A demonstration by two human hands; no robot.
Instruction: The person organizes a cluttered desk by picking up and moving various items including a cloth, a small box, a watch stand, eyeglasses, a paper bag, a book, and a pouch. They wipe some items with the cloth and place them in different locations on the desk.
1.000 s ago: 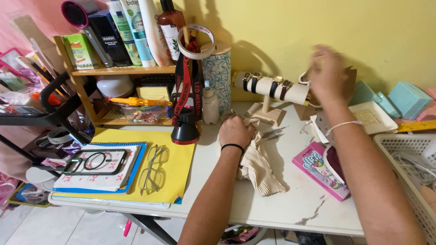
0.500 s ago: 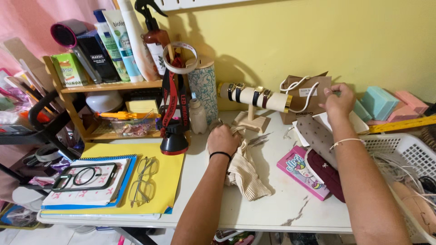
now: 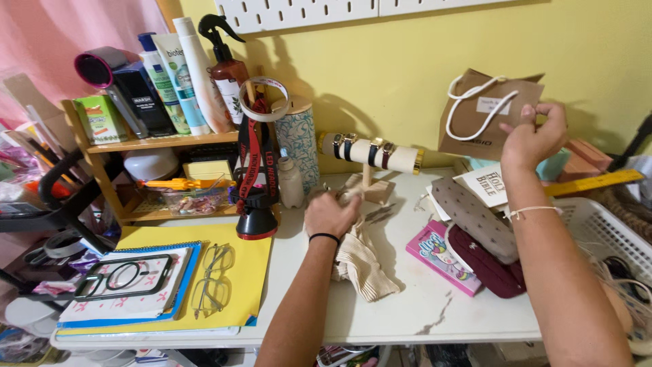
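Observation:
My right hand (image 3: 533,137) grips the edge of a small brown paper gift bag (image 3: 485,115) with white cord handles, lifted in front of the yellow wall. On the white desk my left hand (image 3: 331,213) is closed on a beige ribbed cloth (image 3: 362,265), which trails toward the desk's front edge. Just behind that hand stands a wooden watch stand (image 3: 370,155) with several watches on its padded roll.
A pink box (image 3: 441,257), a maroon pouch (image 3: 487,270) and a dotted grey pouch (image 3: 475,219) lie right of the cloth. A white basket (image 3: 598,231) sits at the far right. Left are a wooden shelf (image 3: 163,143) with bottles, a yellow notebook (image 3: 234,272), glasses (image 3: 210,282) and a phone case (image 3: 125,277).
My right hand has lifted the brown paper bag up off the desk toward the wall. My left hand stays on the cloth. The view has tilted upward.

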